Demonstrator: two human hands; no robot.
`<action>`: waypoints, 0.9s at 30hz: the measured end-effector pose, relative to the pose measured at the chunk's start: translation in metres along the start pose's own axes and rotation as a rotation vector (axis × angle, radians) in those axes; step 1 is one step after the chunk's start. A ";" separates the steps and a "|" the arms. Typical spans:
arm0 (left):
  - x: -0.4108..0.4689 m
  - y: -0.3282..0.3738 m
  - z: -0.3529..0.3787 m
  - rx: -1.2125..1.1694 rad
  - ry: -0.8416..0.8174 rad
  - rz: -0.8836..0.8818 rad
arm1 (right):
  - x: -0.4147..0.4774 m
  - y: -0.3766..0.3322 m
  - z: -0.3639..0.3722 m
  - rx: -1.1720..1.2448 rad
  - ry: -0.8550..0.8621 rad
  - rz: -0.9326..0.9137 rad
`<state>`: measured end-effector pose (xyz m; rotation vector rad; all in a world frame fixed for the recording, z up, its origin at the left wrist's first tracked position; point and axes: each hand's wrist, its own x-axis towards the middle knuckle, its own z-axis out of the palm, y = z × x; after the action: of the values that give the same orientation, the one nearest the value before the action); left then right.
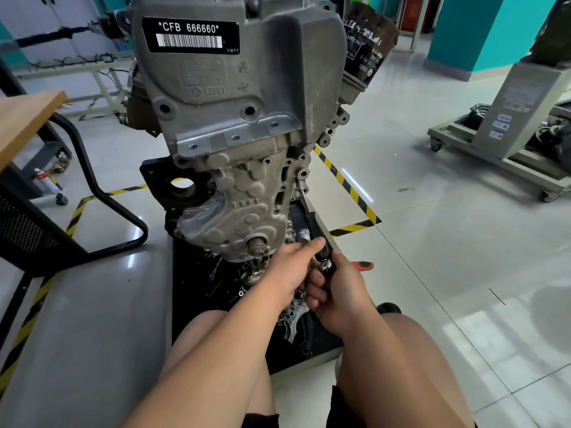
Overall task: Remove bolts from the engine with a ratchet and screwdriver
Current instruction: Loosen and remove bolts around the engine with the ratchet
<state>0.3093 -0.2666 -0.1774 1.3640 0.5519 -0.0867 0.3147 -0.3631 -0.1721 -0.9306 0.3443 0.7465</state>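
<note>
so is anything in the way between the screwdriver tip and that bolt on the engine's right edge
Nothing visible. The screwdriver, held by the left hand and the right hand, runs clear up the side of the engine, and its tip appears to sit on the bolt.

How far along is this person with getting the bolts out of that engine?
Done: several holes in the engine look empty. In hand: the left hand and right hand both hold a black-handled tool, its tip set on a bolt at the right edge. Left: the cover is still on; how many bolts remain I cannot tell.
</note>
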 end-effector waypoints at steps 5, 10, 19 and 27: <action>0.001 -0.001 0.000 0.015 0.010 -0.004 | 0.000 0.002 0.000 -0.033 0.002 -0.026; 0.003 -0.003 0.001 -0.003 0.017 0.017 | 0.000 0.004 0.000 -0.173 0.087 -0.116; 0.009 -0.006 -0.001 -0.039 0.021 0.066 | -0.007 0.008 -0.001 -0.649 0.259 -0.437; 0.007 -0.003 -0.002 -0.037 0.020 0.043 | -0.007 0.016 0.000 -0.948 0.230 -0.656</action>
<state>0.3136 -0.2635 -0.1828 1.3412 0.5383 -0.0283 0.2985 -0.3602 -0.1783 -1.9093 -0.1607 0.1504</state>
